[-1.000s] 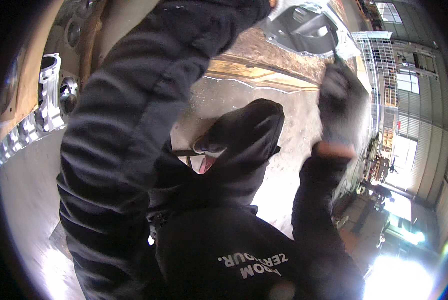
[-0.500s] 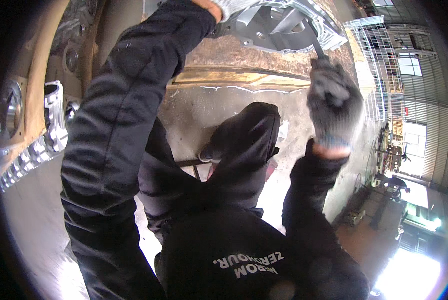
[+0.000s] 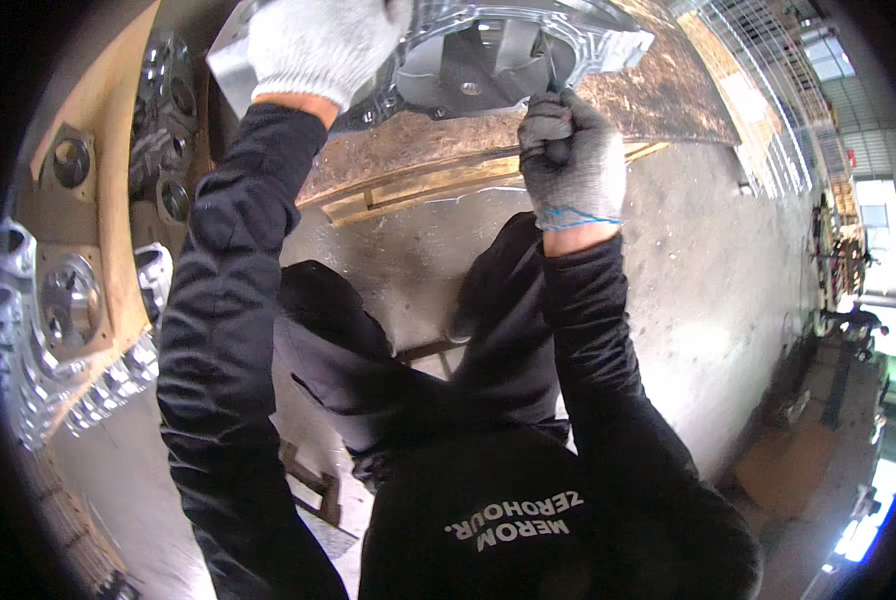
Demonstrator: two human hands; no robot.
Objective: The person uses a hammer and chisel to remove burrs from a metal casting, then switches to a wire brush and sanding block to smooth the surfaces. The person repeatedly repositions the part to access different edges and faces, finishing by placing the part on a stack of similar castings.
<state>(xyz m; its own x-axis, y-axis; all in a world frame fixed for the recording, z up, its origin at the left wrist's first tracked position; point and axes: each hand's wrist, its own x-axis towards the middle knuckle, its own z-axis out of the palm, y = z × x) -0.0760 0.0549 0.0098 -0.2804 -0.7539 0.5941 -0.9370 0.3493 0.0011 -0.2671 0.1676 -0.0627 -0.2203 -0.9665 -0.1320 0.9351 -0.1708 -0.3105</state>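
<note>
A silvery cast-metal housing (image 3: 468,85) with a wide dark hollow and ribbed rim lies on a worn brown board (image 3: 438,140) at the top of the view. My left hand (image 3: 323,45), in a white knit glove, grips the housing's left side; its fingertips run out of the picture. My right hand (image 3: 573,160), in a grey-and-white glove, is closed around the handle end of a slim dark file-like tool (image 3: 550,70). That tool points away from me into the right part of the hollow, where its tip is hard to make out.
More metal castings (image 3: 68,300) stand at the left beside tan separator boards (image 3: 118,200). A wooden pallet edge (image 3: 418,180) runs under the brown board. Wire mesh (image 3: 768,110) rises at the far right. Below me are my legs and the grey floor (image 3: 708,290).
The view has shifted, showing more of my left hand and the castings at left. My right hand and its tool now appear further left, against the hollow; both holds stay the same.
</note>
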